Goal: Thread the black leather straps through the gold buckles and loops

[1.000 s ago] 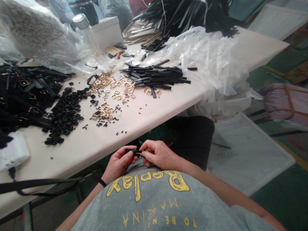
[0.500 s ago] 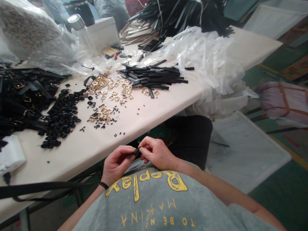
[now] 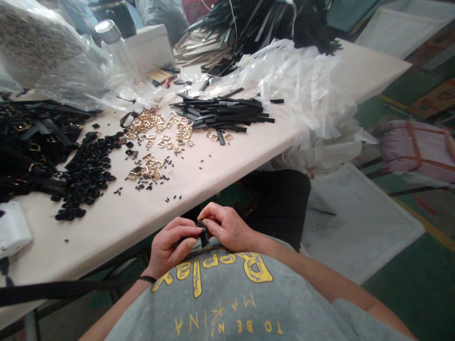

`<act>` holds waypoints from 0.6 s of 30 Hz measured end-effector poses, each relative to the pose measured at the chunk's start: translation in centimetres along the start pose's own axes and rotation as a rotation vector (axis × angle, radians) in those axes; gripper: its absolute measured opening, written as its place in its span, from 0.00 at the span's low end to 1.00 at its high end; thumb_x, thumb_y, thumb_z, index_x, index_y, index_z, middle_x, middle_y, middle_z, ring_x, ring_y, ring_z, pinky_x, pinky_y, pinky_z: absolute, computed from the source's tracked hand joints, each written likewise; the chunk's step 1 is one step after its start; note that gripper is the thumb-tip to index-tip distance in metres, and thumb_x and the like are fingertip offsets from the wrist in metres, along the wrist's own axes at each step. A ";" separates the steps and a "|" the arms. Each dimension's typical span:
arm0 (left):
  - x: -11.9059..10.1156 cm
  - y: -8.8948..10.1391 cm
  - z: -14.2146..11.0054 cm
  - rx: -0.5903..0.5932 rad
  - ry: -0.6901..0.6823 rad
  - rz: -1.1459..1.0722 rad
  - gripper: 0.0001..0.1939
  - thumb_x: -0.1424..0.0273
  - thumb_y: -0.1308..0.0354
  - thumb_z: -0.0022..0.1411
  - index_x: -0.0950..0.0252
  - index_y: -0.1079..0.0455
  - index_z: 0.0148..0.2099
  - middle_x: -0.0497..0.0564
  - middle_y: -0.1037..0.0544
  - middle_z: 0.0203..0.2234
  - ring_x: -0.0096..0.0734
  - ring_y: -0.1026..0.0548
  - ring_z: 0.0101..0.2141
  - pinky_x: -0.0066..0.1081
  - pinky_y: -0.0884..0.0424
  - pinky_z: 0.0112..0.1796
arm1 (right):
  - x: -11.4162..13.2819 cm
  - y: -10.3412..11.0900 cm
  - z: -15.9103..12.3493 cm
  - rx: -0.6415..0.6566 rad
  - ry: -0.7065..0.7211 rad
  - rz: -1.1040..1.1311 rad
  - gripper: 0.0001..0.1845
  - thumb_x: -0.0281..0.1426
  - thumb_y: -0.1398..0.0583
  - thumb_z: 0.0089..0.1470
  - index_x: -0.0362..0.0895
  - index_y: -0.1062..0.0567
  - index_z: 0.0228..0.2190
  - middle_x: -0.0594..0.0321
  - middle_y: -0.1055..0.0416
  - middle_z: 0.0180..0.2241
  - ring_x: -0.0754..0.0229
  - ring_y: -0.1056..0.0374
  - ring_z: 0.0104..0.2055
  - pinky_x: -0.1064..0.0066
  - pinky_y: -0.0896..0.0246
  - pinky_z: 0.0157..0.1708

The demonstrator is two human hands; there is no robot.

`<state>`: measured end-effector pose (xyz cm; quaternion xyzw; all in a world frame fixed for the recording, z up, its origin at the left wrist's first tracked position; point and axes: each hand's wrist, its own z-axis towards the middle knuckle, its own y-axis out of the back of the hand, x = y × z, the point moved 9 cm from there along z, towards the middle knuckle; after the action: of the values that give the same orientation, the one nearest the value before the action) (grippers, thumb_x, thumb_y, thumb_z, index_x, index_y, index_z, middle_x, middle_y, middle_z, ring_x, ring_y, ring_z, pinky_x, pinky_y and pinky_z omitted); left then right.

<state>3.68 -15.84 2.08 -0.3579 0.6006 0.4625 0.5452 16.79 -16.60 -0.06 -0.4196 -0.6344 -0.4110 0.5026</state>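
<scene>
Close to my body, just off the table's front edge, a short black strap (image 3: 204, 237) is pinched between my two hands. My left hand (image 3: 172, 242) has its thumb and fingers closed at the strap's left side. From the other side, my right hand (image 3: 229, 228) grips the strap's upper part with thumb and forefinger. Fingers cover much of the strap, so I cannot tell whether a buckle is on it. Across the table lie gold buckles (image 3: 151, 166), a pile of small black loops (image 3: 90, 166) and a stack of cut black straps (image 3: 223, 113).
Finished-looking buckled straps (image 3: 31, 147) heap up at the left. Behind stand a clear bottle (image 3: 117, 45) and a plastic bag of small parts (image 3: 39, 42). White plastic sheeting (image 3: 305, 85) hangs over the table's (image 3: 199, 177) right side. A white device (image 3: 14, 227) sits at the left edge.
The black strap has turned from lying sideways to pointing down toward my body. My left fingers have shifted along it, and my right hand has moved slightly left. The camera view has shifted a little.
</scene>
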 end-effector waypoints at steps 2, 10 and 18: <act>0.3 0.1 -0.1 -0.046 0.028 -0.023 0.05 0.66 0.32 0.51 0.61 0.19 0.29 0.54 0.23 0.25 0.34 0.27 0.28 0.30 0.31 0.32 | 0.6 0.1 -0.1 0.004 0.063 -0.115 0.06 0.24 0.46 0.57 0.43 0.29 0.34 0.66 0.28 0.28 0.65 0.31 0.30 0.75 0.37 0.32; 3.7 0.0 -0.9 -0.179 0.286 -0.201 0.12 0.66 0.28 0.47 0.65 0.28 0.31 0.45 0.28 0.21 0.24 0.31 0.23 0.22 0.34 0.25 | 1.4 -0.4 -0.2 0.056 0.089 -0.311 0.20 0.25 0.50 0.60 0.40 0.32 0.52 0.62 0.27 0.30 0.63 0.32 0.30 0.72 0.39 0.35; 5.0 -0.1 -0.1 -0.087 0.317 -0.281 0.13 0.67 0.27 0.46 0.65 0.26 0.31 0.46 0.25 0.24 0.26 0.28 0.26 0.25 0.30 0.30 | 1.3 -0.7 -0.4 0.100 0.107 -0.329 0.43 0.38 0.34 0.50 0.46 0.43 0.63 0.54 0.25 0.45 0.51 0.27 0.45 0.64 0.34 0.44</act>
<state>2.96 -15.60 -2.85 -0.5298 0.6022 0.3454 0.4872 16.02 -17.05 1.18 -0.2620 -0.6866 -0.4774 0.4817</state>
